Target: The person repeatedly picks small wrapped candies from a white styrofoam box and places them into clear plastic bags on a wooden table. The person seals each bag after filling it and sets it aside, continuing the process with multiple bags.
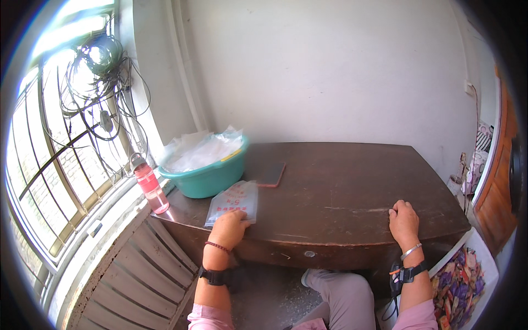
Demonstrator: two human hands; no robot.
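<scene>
My left hand point(228, 227) lies on the near end of a clear plastic bag point(234, 203) with red print, close to the front left edge of the dark wooden desk point(330, 194). Its fingers cover part of the bag, and whether they pinch it is hidden. Near the front right edge, my right hand point(404, 220) rests on the desk with fingers curled in and nothing visible in them. Behind the bag stands a teal plastic basin point(210, 179), heaped with clear plastic bags point(206, 154). A dark phone-like slab point(271, 175) with a reddish edge lies right of the basin.
A pink water bottle point(152, 187) stands at the desk's left corner, beside a barred window with coiled cables point(99, 70). Below is a slatted radiator-like panel point(132, 272). At lower right, a white bin point(489, 258) contains many small colourful wrapped packets point(460, 284).
</scene>
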